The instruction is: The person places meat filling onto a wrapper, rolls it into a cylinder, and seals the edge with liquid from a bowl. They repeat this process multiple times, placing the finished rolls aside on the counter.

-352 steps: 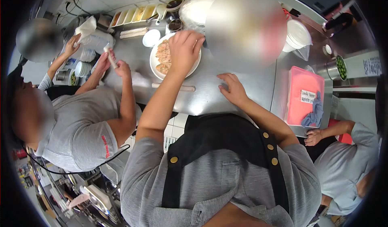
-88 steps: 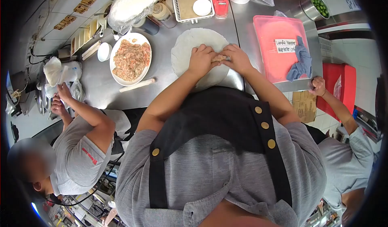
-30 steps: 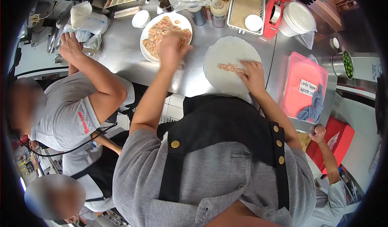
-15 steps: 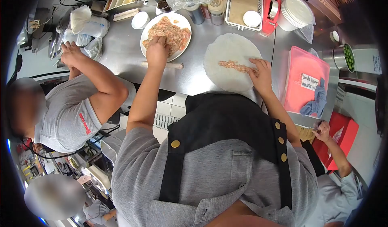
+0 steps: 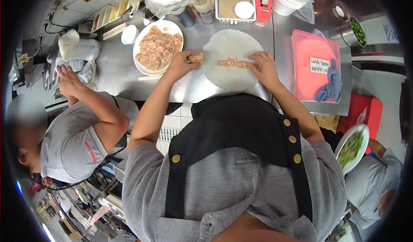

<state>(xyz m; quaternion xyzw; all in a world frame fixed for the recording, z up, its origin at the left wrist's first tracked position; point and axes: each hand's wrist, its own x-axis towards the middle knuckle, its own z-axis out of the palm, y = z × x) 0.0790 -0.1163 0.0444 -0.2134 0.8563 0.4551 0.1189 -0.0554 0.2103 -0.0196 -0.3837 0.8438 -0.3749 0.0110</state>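
A lump of minced meat filling (image 5: 196,58) is pinched in the fingers of my left hand (image 5: 181,64), held just left of a round white wrapper (image 5: 232,43). Across the wrapper lies a short strip of the same filling (image 5: 230,63). My right hand (image 5: 264,69) has its thumb and fingers closed around the strip's right end. To the left, a white plate (image 5: 173,26) bears a large mound of filling (image 5: 158,50). A pale roll (image 5: 149,77) lies at the plate's near edge.
A pink-filled plastic container (image 5: 303,85) with a blue cloth (image 5: 330,85) stands right. Behind are a tape dispenser (image 5: 263,9), a white basket (image 5: 223,19) and bottles (image 5: 204,11). A co-worker's hands (image 5: 69,82) are left; another person is by a dish of green vegetables (image 5: 352,149) at lower right.
My left hand has moved right from the mound to the wrapper's edge, carrying a lump of filling. The view has shifted, and the dish of greens has appeared at lower right.
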